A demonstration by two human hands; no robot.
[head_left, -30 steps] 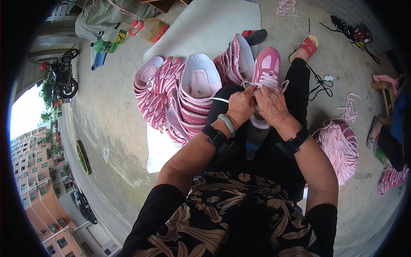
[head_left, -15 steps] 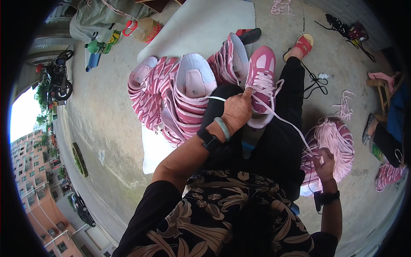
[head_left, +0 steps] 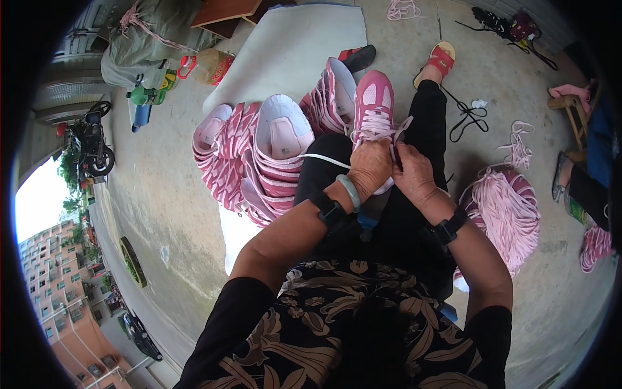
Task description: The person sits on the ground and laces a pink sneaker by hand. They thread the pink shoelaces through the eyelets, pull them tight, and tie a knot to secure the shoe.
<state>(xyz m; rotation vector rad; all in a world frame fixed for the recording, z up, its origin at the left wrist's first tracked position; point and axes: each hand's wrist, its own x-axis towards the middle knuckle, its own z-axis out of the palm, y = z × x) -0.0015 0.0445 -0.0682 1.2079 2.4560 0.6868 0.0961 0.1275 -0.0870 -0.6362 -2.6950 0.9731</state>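
A pink and white sneaker (head_left: 376,97) rests upright on my lap, toe pointing away from me, with a pale pink shoelace (head_left: 376,124) threaded across its front. My left hand (head_left: 371,167) is closed on the shoe's upper just behind the lacing. Right beside it, my right hand (head_left: 414,172) has its fingers pinched together at the lace near the shoe's opening. A loop of lace stands up over the right fingers. The heel is mostly hidden under both hands. A white lace end trails left from my left hand.
Stacked pink shoe uppers (head_left: 275,162) lie left of my knee, partly on a white sheet (head_left: 291,45). A bundle of pink laces (head_left: 502,211) sits on more uppers at my right. Bottles (head_left: 210,65) stand far left. Another person's leg (head_left: 586,198) shows at the right edge.
My right hand has come from the lace bundle at the right up to the shoe, beside my left hand. The long lace stretched between them no longer shows. The view has shifted slightly.
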